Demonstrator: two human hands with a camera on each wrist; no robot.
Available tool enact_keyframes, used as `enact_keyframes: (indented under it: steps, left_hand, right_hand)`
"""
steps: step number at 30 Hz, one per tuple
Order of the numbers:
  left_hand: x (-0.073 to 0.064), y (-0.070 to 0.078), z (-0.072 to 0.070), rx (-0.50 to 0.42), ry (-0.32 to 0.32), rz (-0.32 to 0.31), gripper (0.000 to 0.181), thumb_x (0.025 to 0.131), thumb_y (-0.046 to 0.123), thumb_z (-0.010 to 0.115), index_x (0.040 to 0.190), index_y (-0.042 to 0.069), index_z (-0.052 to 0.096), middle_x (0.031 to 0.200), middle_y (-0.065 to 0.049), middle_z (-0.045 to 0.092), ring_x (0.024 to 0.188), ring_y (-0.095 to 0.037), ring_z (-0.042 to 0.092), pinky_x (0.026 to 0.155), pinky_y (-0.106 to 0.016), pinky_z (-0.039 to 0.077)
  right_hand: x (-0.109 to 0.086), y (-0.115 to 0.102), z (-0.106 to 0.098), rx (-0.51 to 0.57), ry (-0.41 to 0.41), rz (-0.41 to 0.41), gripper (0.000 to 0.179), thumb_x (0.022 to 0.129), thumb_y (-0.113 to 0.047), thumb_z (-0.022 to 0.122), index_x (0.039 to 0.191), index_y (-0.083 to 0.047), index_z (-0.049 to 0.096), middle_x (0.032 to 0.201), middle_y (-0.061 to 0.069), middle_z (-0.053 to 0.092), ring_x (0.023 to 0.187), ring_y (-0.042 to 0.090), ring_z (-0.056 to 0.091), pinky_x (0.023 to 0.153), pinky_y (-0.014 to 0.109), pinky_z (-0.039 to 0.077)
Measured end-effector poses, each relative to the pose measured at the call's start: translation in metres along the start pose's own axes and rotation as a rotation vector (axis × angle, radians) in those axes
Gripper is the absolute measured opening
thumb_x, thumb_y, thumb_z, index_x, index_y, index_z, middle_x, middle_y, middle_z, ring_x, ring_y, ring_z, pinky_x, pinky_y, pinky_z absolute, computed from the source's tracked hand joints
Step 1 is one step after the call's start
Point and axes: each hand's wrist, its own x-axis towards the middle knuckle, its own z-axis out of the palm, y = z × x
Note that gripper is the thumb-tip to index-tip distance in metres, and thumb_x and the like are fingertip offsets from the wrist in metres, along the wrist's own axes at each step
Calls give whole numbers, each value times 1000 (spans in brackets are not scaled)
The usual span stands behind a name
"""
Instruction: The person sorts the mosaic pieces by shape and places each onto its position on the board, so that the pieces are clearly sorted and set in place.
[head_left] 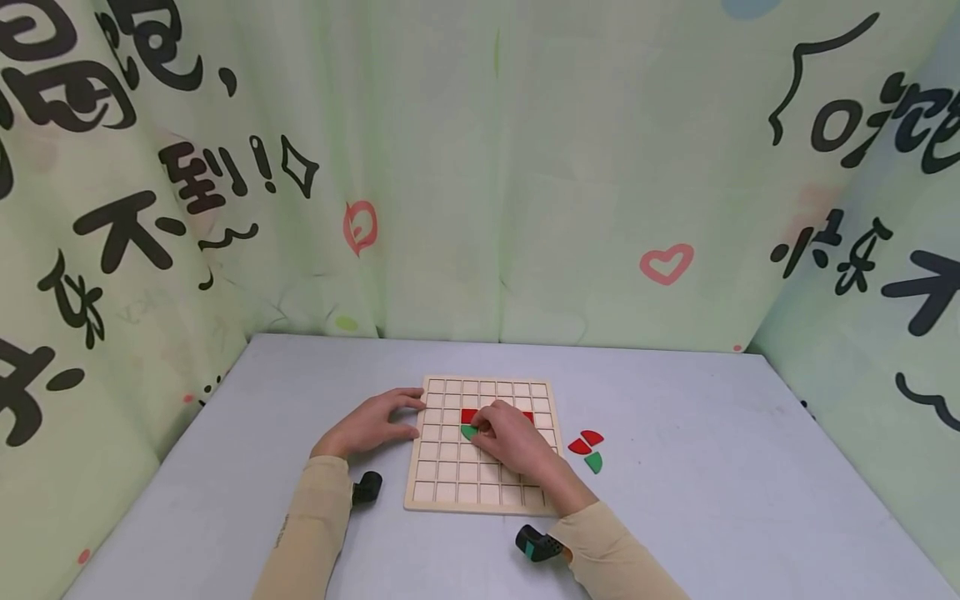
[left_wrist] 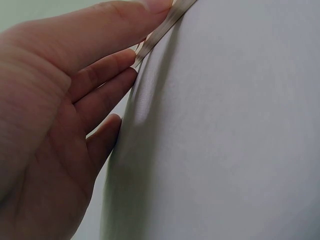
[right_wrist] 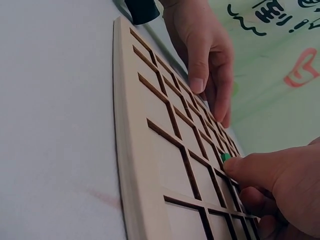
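Observation:
A wooden grid board (head_left: 438,493) lies on the table. My right hand (head_left: 517,442) is over its middle, with fingers curled. Its thumb and fingertips pinch a small green piece (head_left: 468,432) with a rounded side, at one of the cells; in the right wrist view the thumb meets the green piece (right_wrist: 225,157), while the index fingertip is hidden. Just above it a red piece (head_left: 468,416) fills a cell, and another red piece (head_left: 528,416) shows partly behind the hand. My left hand (head_left: 375,422) rests against the board's left edge, fingers nearly straight and thumb apart.
Right of the board lie two loose red pieces (head_left: 592,437) and a loose green quarter-round piece (head_left: 594,462). The white table (head_left: 697,475) is bounded by a printed curtain (head_left: 510,208) at the back and sides. A black wrist camera (head_left: 537,544) sits by the right sleeve.

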Motion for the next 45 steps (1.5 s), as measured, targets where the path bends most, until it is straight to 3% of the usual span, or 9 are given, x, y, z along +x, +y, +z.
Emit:
enact_keyframes:
  steps: [11, 31, 45]
  left_hand:
    - [-1, 1, 0, 2, 0, 0, 42, 87, 20, 76, 125, 10, 65, 150, -3, 44, 142, -28, 33, 115, -45, 31]
    - [0, -3, 0, 19, 1, 17, 43, 86, 21, 76, 126, 9, 65, 150, -4, 44, 142, -28, 33, 115, -45, 31]
    - [0, -2, -1, 9, 0, 14, 43, 86, 20, 76, 126, 8, 65, 150, -4, 44, 142, -28, 34, 115, -44, 31]
  right_hand:
    - [0, 1, 1, 35, 19, 5, 17, 88, -12, 73, 102, -2, 68, 89, 1, 55, 79, 13, 50, 68, 23, 48]
    - [1, 4, 3, -5, 81, -25, 10, 88, -14, 73, 92, -4, 70, 81, -2, 53, 72, 11, 48, 62, 22, 45]
    - [2, 3, 4, 6, 75, 7, 12, 88, -13, 72, 95, -3, 71, 84, -1, 55, 74, 11, 50, 63, 21, 47]
